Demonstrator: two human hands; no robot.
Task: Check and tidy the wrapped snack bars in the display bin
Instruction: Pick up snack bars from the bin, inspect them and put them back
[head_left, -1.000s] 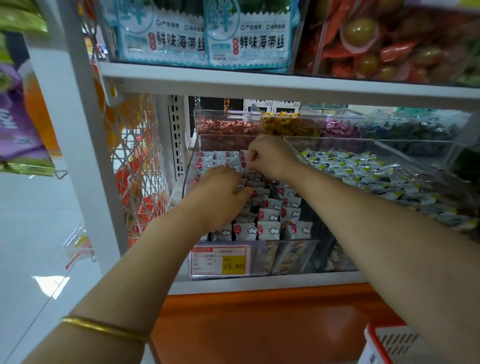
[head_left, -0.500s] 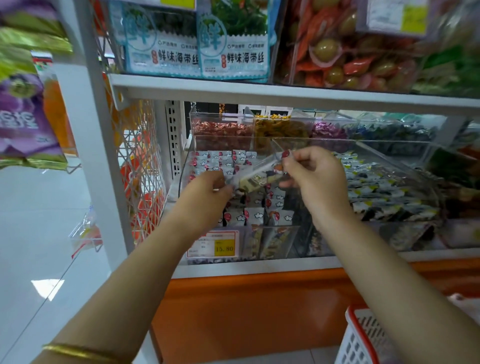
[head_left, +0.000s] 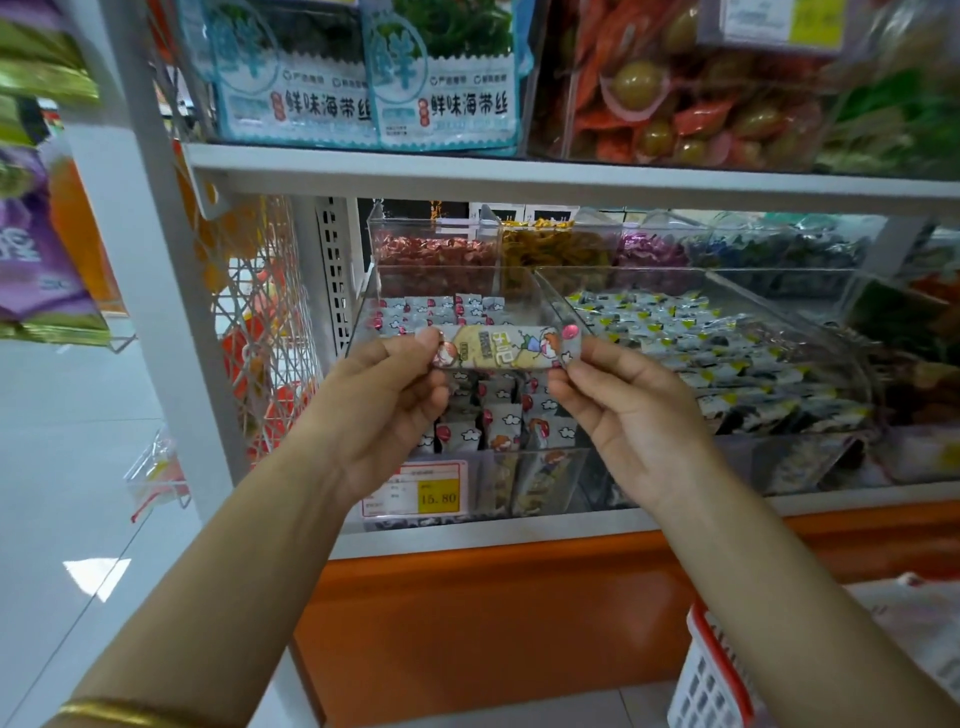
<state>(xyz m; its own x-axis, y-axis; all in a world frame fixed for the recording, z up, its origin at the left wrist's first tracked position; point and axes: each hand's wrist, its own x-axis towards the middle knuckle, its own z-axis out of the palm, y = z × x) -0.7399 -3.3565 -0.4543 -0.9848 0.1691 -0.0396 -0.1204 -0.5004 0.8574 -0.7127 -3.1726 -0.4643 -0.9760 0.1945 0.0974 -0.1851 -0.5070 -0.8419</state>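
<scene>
Two hands, one bar between them. The bar (head_left: 498, 347), one item in a printed wrapper, is held in the air above the bin (head_left: 550, 483) and clear of the stock below. Its long axis runs level from left to right, one sealed end pointing to each side, and its printed face is turned towards the person. The left hand (head_left: 379, 395) pinches the left end between thumb and forefinger, the other fingers curled beneath. The right hand (head_left: 634, 410) pinches the right end in the same way. The bin is one clear plastic trough on the lower shelf, with its front wall towards the aisle. The bars (head_left: 498, 415) inside it stand on end in close rows, too many and too overlapped to count. One price tag (head_left: 418, 491) on the bin's front reads 15.80. Just to its right is one neighbouring bin (head_left: 779, 322) of white and green packets, number not countable. Behind stands a row of smaller clear bins (head_left: 431, 249) holding red, yellow and purple sweets. Two seaweed packs (head_left: 296, 78) stand side by side on the upper shelf (head_left: 519, 174). There is one gold bangle (head_left: 119, 712) on the left wrist. One white basket (head_left: 711, 675) with a red rim sits at floor level, lower right.
</scene>
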